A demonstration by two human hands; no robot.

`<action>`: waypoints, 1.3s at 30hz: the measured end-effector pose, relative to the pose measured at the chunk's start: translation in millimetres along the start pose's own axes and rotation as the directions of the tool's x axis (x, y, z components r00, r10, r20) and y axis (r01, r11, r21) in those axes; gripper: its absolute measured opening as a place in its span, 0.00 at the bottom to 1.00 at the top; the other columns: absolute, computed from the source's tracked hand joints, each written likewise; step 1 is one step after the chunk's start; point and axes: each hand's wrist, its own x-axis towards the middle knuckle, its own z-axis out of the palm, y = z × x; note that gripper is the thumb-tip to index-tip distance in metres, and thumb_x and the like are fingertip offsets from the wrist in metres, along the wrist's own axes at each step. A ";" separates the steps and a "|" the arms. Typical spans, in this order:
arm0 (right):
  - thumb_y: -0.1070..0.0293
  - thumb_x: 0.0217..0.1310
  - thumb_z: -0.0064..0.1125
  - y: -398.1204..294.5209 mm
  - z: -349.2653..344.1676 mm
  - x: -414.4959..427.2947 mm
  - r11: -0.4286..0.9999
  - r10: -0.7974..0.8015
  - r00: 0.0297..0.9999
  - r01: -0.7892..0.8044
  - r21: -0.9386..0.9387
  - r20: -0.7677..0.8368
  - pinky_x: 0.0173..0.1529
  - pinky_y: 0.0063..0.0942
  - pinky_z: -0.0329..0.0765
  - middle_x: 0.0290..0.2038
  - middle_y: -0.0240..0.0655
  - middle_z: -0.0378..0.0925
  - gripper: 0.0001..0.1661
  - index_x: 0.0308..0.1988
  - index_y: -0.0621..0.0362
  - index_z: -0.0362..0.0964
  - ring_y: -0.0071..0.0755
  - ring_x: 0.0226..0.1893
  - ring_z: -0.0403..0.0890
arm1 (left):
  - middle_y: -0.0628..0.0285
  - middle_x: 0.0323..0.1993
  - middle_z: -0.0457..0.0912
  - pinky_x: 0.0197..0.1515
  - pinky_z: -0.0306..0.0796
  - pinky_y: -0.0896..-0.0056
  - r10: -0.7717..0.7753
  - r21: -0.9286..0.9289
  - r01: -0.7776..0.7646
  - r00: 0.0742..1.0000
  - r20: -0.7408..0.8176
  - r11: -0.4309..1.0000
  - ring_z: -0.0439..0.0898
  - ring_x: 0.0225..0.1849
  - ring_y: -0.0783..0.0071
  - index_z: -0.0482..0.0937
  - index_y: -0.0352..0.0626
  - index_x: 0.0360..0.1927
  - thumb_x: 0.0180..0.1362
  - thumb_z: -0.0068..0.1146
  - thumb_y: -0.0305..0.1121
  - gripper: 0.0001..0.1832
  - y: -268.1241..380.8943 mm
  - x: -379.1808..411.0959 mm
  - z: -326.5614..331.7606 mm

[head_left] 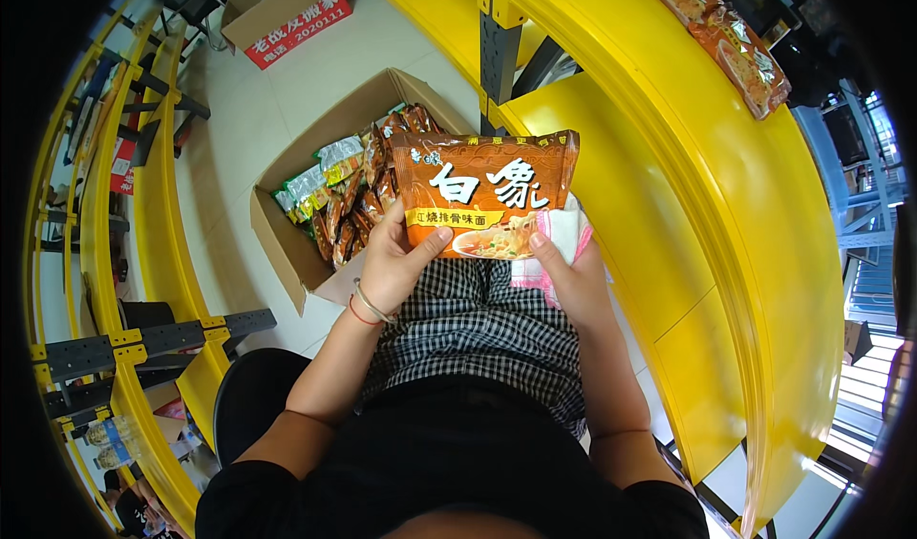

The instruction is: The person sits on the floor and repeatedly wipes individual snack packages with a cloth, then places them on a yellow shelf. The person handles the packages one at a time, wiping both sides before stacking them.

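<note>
An orange-brown packet of instant noodles (487, 180) is held up over my lap, its printed front facing me. My left hand (401, 252) grips its lower left side, thumb on the front. At the lower right side, my right hand (569, 270) holds the packet and also a white cloth with a pink edge (562, 227), which lies partly against the packet. Beyond the packet, an open cardboard box (283, 241) on the floor contains many similar brown packets (344, 213) and several green and yellow ones (340, 159).
On the right stands a yellow metal shelf (781, 202), with brown noodle packets (749, 59) on its upper board. Another yellow rack (154, 216) is at the left. A second cardboard box (286, 8) sits on the floor farther off. A black seat (251, 396) is beside me.
</note>
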 end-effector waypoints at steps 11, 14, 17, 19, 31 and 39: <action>0.62 0.53 0.60 -39.1 -17.3 9.0 0.664 -0.304 0.952 0.233 -0.710 0.028 0.45 0.36 0.73 0.39 0.51 0.76 0.29 0.52 0.66 0.63 0.49 0.40 0.78 | 0.60 0.51 0.73 0.56 0.66 0.74 0.050 0.038 -0.053 0.996 0.078 0.998 0.71 0.52 0.76 0.62 0.33 0.57 0.56 0.54 0.21 0.25 20.7 16.3 3.5; 0.60 0.53 0.60 -73.1 -24.6 15.0 0.696 -0.239 0.970 0.207 -0.688 0.051 0.43 0.40 0.73 0.35 0.54 0.75 0.31 0.51 0.68 0.63 0.56 0.38 0.77 | 0.60 0.54 0.70 0.58 0.64 0.73 0.080 0.037 -0.087 0.984 0.162 0.995 0.69 0.55 0.74 0.59 0.33 0.59 0.55 0.54 0.19 0.28 37.2 30.4 12.7; 0.58 0.54 0.58 -97.9 -33.0 15.7 0.653 -0.196 0.979 0.171 -0.737 0.054 0.41 0.40 0.72 0.34 0.55 0.75 0.31 0.51 0.67 0.62 0.56 0.37 0.76 | 0.60 0.54 0.69 0.59 0.63 0.72 0.136 0.004 -0.140 0.967 0.214 0.990 0.69 0.55 0.73 0.58 0.33 0.60 0.55 0.53 0.18 0.28 47.8 43.5 22.9; 0.57 0.54 0.58 -108.2 -42.8 16.2 0.592 -0.249 0.966 0.209 -0.778 0.070 0.41 0.40 0.72 0.35 0.55 0.74 0.32 0.52 0.67 0.61 0.56 0.37 0.76 | 0.60 0.54 0.69 0.59 0.63 0.71 0.160 0.018 -0.169 0.957 0.243 0.985 0.69 0.56 0.73 0.59 0.33 0.60 0.55 0.53 0.19 0.28 57.3 53.9 34.2; 0.55 0.48 0.64 -163.6 -95.6 83.0 0.667 -0.178 0.980 0.052 -0.743 -0.092 0.44 0.33 0.74 0.38 0.47 0.78 0.29 0.45 0.64 0.70 0.43 0.38 0.80 | 0.65 0.36 0.78 0.43 0.72 0.79 0.230 0.235 -0.342 0.887 0.401 0.910 0.76 0.38 0.82 0.69 0.34 0.50 0.56 0.54 0.23 0.17 108.2 179.1 94.8; 0.58 0.46 0.65 -121.5 -133.1 168.5 0.602 -0.437 0.879 0.129 -0.788 -0.191 0.43 0.36 0.75 0.37 0.45 0.79 0.27 0.46 0.59 0.71 0.46 0.38 0.80 | 0.61 0.32 0.79 0.36 0.72 0.80 0.225 0.455 -0.399 0.893 0.389 0.796 0.77 0.31 0.79 0.69 0.30 0.50 0.53 0.58 0.26 0.22 81.6 295.5 116.5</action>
